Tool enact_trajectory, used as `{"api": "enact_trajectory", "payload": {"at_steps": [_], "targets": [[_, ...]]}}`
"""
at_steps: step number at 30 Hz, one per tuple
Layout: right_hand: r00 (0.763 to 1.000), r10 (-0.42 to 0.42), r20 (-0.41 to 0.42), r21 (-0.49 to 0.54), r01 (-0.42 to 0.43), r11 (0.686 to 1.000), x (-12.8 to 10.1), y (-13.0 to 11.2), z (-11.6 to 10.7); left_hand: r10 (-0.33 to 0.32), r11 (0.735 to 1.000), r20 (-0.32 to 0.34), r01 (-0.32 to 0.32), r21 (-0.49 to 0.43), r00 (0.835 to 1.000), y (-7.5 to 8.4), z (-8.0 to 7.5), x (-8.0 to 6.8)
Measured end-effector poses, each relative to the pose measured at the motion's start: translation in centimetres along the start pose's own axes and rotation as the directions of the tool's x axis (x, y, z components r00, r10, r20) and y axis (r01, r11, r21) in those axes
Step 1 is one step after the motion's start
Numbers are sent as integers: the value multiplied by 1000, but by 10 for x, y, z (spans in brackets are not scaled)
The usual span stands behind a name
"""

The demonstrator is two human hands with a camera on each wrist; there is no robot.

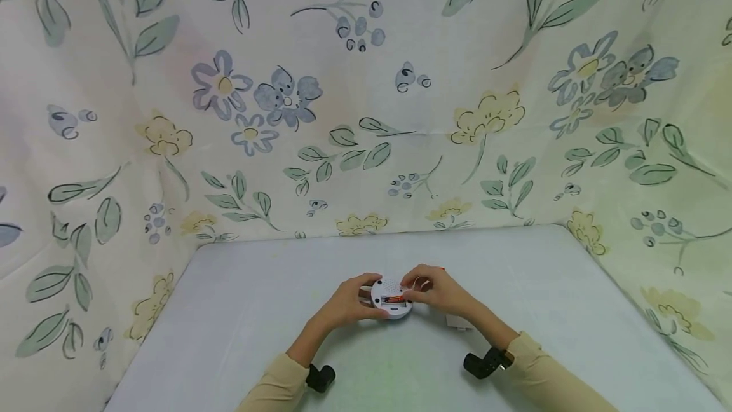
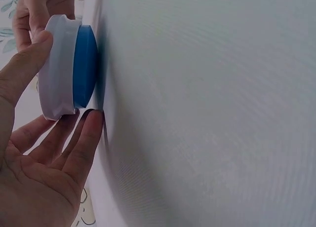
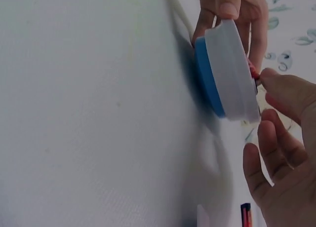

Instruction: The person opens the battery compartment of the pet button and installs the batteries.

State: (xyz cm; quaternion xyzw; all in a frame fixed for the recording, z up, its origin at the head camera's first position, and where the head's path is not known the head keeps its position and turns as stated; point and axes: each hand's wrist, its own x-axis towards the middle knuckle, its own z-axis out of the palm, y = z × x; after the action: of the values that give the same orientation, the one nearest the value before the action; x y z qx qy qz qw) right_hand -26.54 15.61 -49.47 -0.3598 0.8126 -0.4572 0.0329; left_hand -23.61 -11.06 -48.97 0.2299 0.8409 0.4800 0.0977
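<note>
My left hand [image 1: 349, 302] grips the side of a round white device [image 1: 391, 311] with a blue base [image 2: 85, 66]. The thumb lies on one side of the rim and the fingers reach round the other. Its perforated face and open battery compartment point up, and a red-orange and black battery [image 1: 393, 299] lies in that compartment. With fingers bent, my right hand [image 1: 439, 291] holds the battery's right end at its fingertips. In the right wrist view, the foremost digit meets the red battery [image 3: 253, 70] while the other fingers curl below, beside the device.
A small white piece [image 1: 459, 322] lies on the table under the right forearm. Another battery, black and red [image 3: 246, 215], lies near the right hand. The white-covered table [image 1: 274, 272] meets a floral cloth [image 1: 354, 177] at its back and sides.
</note>
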Motion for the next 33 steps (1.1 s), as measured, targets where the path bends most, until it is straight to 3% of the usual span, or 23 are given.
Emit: {"api": "enact_trajectory", "payload": {"at_steps": [11,19,33], "targets": [[993,72,89,147,-84,986,5,2,-2,-22,999,4,22,39,1000,0,0,-1],[990,122,78,95,-129,987,8,1,-2,-6,999,20,5,35,1000,2,0,-1],[981,188,48,125,-193,973,11,-5,6,-30,999,29,29,45,999,9,-2,0]]}}
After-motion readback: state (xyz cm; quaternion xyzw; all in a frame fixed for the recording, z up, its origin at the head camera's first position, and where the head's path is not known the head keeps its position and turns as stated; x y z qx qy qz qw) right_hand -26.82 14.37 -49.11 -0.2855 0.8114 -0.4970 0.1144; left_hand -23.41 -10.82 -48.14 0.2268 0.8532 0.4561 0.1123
